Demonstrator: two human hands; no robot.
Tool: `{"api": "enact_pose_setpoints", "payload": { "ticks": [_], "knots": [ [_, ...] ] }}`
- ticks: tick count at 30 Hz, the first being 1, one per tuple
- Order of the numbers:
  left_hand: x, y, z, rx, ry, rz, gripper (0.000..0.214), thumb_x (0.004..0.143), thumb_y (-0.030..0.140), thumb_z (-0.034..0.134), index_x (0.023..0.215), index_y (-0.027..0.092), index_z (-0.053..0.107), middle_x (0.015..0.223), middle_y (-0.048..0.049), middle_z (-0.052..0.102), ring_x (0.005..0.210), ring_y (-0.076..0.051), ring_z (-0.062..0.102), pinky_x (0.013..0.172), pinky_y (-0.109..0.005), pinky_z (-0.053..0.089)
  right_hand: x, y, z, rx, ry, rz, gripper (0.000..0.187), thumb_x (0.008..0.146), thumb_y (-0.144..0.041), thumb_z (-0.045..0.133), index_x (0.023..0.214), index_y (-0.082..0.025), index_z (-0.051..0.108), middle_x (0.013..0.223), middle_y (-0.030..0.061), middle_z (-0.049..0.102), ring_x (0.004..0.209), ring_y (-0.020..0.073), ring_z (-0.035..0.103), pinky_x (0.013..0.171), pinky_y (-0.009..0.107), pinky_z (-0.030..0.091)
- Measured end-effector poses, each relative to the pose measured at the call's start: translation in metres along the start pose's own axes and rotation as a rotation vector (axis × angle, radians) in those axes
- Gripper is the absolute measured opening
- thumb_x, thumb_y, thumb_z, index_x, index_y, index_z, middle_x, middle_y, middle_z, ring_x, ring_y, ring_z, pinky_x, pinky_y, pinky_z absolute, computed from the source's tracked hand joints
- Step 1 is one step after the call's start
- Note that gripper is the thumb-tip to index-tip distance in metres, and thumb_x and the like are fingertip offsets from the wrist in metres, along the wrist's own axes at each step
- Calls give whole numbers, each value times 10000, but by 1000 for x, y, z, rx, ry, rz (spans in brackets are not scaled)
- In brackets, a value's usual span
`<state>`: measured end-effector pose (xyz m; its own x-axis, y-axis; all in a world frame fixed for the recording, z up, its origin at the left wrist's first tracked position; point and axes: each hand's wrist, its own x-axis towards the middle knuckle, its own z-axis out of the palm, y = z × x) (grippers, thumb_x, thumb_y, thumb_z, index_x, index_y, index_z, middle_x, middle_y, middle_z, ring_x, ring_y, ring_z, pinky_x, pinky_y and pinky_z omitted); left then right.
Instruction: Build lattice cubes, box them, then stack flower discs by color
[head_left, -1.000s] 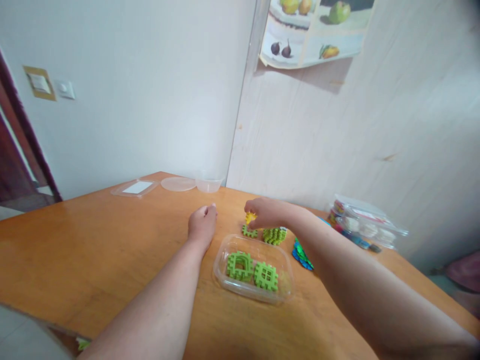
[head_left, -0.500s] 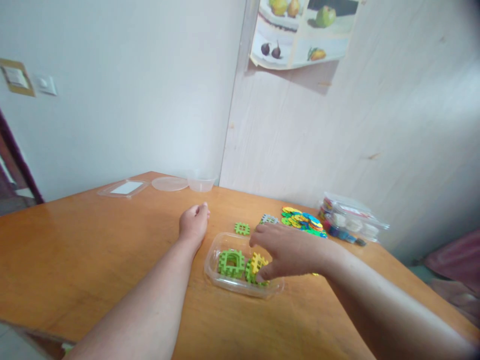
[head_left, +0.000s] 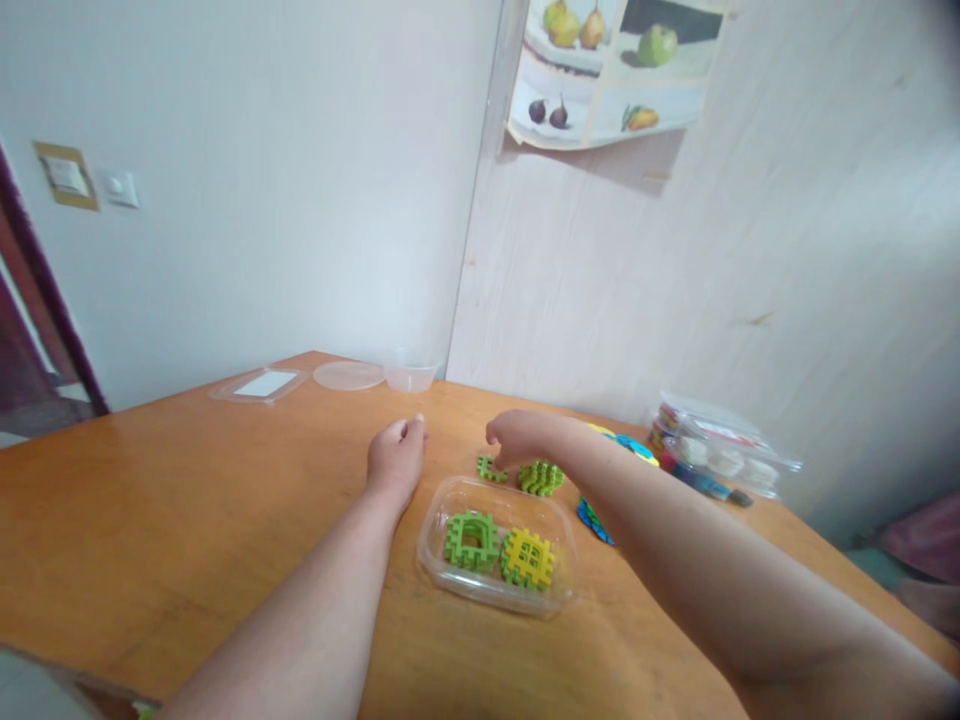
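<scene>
My left hand (head_left: 396,458) rests on the table left of the clear plastic tray (head_left: 435,575), fingers curled in with nothing visible in them. In the tray lie a stack of green toothed square building tiles (head_left: 472,542) and a stack with a yellow window tile (head_left: 529,556) on top. Beyond the tray, my right hand (head_left: 519,437) hangs over a single green window tile (head_left: 491,467), partly covering it. Its thumb and fingers are apart, and nothing shows between them. Beside it stands a pile of green tiles (head_left: 540,478), partly behind the right forearm.
Colourful discs (head_left: 634,446) lie partly hidden behind my right arm. Clear boxes (head_left: 724,440) with coloured and white contents stand at the right. Toward the back left are a clear bowl (head_left: 411,374), a round lid (head_left: 349,376) and a rectangular lid (head_left: 259,386).
My right hand has moved from above the tray to the single green tile behind it. The yellow tile now lies uncovered on its stack. The left hand stays in place.
</scene>
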<state>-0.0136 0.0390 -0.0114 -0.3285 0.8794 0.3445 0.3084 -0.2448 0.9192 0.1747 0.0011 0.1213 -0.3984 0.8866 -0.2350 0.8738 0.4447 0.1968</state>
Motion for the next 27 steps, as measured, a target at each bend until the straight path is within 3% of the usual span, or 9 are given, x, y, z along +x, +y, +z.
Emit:
{"api": "enact_pose_setpoints", "payload": {
  "ticks": [7,10,12,15,18,23,27],
  "knots": [
    [5,-8,2,15,-10,-8,440,836,561,459,699,193,658,707,-77,714,647,-203,622,577,-282,405,28,-9,22,214,-100,-8,376,622,-436,841,892,-185,770,893,121,763,879,302,713,753,384,552],
    [6,-9,2,23,-9,7,440,844,555,457,693,193,658,703,-76,710,641,-201,619,576,-285,402,26,-9,18,146,-77,-22,357,664,-387,804,942,-167,762,981,140,757,939,307,701,779,372,543],
    [5,-8,2,29,-6,12,437,850,546,457,677,194,652,679,-67,698,630,-198,613,570,-285,396,18,-7,10,90,13,-34,406,705,-349,760,1064,-161,737,1109,150,731,1022,306,677,821,362,527],
    [2,-5,2,20,1,17,441,858,540,456,655,194,640,632,-48,672,610,-191,601,548,-280,377,-8,-3,-5,106,174,-26,507,761,-369,701,1234,-192,661,1234,126,685,1087,273,649,840,322,504],
    [-1,-1,1,-8,3,17,448,860,545,456,653,192,636,612,-39,660,598,-184,594,528,-274,359,-48,-4,-17,162,233,-55,505,798,-417,658,1256,-203,636,1207,103,695,1047,251,653,794,298,492],
    [-1,1,2,-38,5,-22,421,841,541,479,669,190,637,619,-45,666,587,-181,593,526,-272,368,-108,-21,-14,124,232,-141,375,841,-397,610,1177,-239,665,1133,77,718,1013,251,655,832,330,460],
    [1,1,3,-58,23,-53,402,820,535,496,668,189,633,659,-70,691,602,-191,609,543,-277,396,-130,-28,1,113,188,-143,381,839,-435,619,1174,-263,670,1100,71,726,985,267,662,795,347,462]
  ]
}}
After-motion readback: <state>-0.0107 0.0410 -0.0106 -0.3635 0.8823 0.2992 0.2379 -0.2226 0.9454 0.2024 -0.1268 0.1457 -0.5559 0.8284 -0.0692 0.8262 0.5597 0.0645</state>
